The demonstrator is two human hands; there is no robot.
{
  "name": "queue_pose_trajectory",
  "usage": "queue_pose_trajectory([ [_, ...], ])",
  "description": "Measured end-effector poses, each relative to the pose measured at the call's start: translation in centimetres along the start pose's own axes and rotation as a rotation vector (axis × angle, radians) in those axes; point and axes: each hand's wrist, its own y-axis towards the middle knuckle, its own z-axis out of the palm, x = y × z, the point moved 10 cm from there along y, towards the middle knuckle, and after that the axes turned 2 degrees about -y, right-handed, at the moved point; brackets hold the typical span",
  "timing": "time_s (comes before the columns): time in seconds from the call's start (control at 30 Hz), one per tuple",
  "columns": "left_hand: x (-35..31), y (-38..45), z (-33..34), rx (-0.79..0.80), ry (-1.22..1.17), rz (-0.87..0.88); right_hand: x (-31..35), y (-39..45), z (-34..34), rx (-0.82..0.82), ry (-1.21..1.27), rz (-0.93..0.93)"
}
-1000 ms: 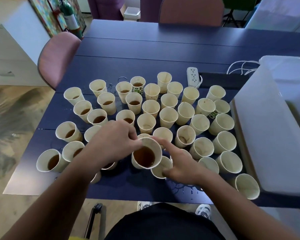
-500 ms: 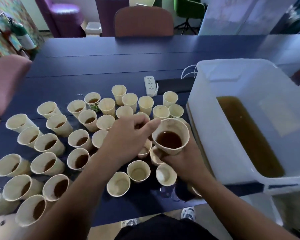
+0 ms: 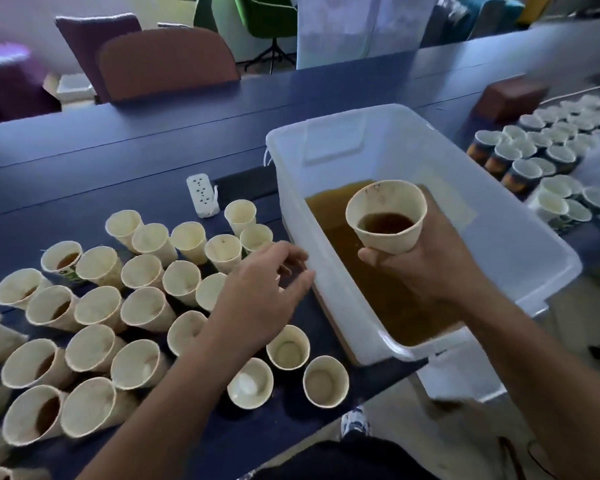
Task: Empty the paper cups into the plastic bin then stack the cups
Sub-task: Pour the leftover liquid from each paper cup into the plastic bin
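Note:
My right hand (image 3: 426,268) grips a cream paper cup (image 3: 386,216) with brown liquid in it, held upright over the white plastic bin (image 3: 520,244). The bin holds a pool of brown liquid (image 3: 371,278). My left hand (image 3: 260,299) hovers with fingers apart and empty, just left of the bin's near wall, above the cups. Several cream paper cups (image 3: 142,306) stand crowded on the dark blue table (image 3: 118,161) to the left; some at far left hold brown liquid, those nearest the bin look empty.
A white power strip (image 3: 202,195) lies behind the cups. More cups, some with dark printed sides (image 3: 530,161), stand right of the bin beside a brown box (image 3: 510,98). Chairs (image 3: 167,64) line the table's far side. The table's near edge is close to my body.
The full cup passed from both hands into my right hand and travelled right, over the bin. My left hand let go and stays over the cups. The view swung right.

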Motion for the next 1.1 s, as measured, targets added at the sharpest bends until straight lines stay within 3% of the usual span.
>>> queue_pose_trajectory([
  [0.17,-1.4,1.3,1.9,-0.001,0.079,0.103,-4.3,1.1,-2.5,0.003,-0.062,0.072],
  [0.43,-1.3,2.0,4.9,0.132,0.264,0.090,-8.5,2.1,-1.8,0.097,-0.200,0.123],
  [0.77,-1.5,1.5,4.7,0.120,0.368,0.081,-9.5,2.4,-0.7,0.187,-0.396,0.160],
  [1.1,-1.4,1.5,5.0,0.140,0.402,0.062,-9.4,2.6,-1.3,0.158,-0.601,0.109],
])
